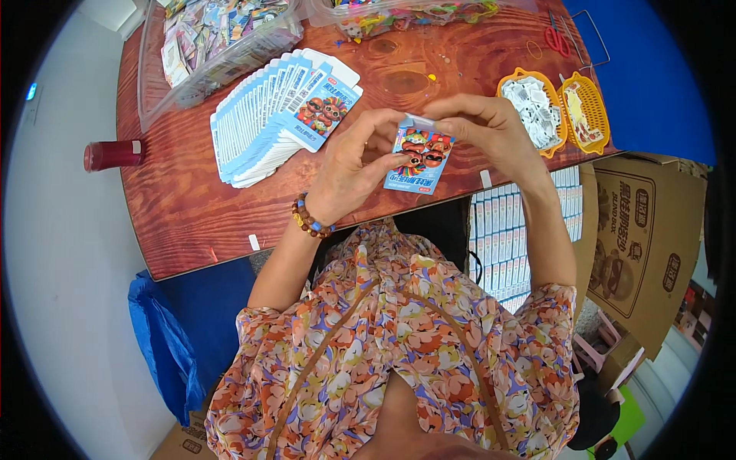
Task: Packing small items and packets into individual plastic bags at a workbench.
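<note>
A small light-blue cardboard box (420, 182) with cartoon figures on its front is held over the table's near edge. My left hand (354, 165) grips its left side, thumb lying across the printed front. At the box's upper end, my right hand (491, 134) has its thumb and fingers closed on the pale end flap (416, 120). What lies inside the box cannot be seen. A fanned stack of flat blue-and-white cartons (264, 115), with the same print, rests on the table left of my hands.
On the reddish wooden table (184, 207) are two yellow baskets (566, 115) (599, 115), red scissors (557, 42) and a dark red jar (115, 155). Clear bins (201, 86) (368, 27) of small packets and colourful pieces stand behind. Beside me, a large carton (529, 230) holds rows of boxes.
</note>
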Demonstrator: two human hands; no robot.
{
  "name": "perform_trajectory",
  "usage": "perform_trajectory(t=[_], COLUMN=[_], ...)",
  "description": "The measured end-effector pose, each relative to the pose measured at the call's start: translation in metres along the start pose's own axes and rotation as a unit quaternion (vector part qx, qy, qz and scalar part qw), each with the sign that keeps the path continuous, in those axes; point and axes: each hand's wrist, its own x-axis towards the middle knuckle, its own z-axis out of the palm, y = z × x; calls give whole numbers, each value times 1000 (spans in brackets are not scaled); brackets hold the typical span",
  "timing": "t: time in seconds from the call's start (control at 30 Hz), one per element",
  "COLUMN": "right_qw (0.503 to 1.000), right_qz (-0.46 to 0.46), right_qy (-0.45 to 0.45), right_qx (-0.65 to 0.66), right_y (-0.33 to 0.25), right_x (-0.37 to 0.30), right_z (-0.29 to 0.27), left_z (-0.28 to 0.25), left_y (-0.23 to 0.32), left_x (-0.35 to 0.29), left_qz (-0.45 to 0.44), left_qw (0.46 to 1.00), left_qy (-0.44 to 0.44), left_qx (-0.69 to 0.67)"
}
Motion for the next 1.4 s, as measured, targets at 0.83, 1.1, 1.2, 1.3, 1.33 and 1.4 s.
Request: perform_trajectory(t=[0.83, 1.1, 1.2, 1.3, 1.33, 1.4], right_qw=[964, 963, 978, 961, 961, 955], right_qz=[-150, -164, -105, -137, -147, -168], right_qy=[24, 66, 99, 139, 130, 134], right_qx=[-220, -204, -153, -196, -196, -206], right_y=[2, 9, 18, 30, 33, 39], right_x=[-10, -27, -40, -52, -58, -68], right_z=[10, 9, 2, -3, -7, -14], left_z=[10, 23, 28, 37, 38, 43], left_y=[0, -1, -3, -4, -1, -4], left_x=[1, 5, 5, 8, 8, 11], left_qz=[-42, 40, 10, 7, 17, 42], left_qw=[999, 999, 999, 999, 1000, 994], left_qy=[15, 20, 23, 4, -20, -62], left_qx=[3, 1, -28, -47, 17, 83])
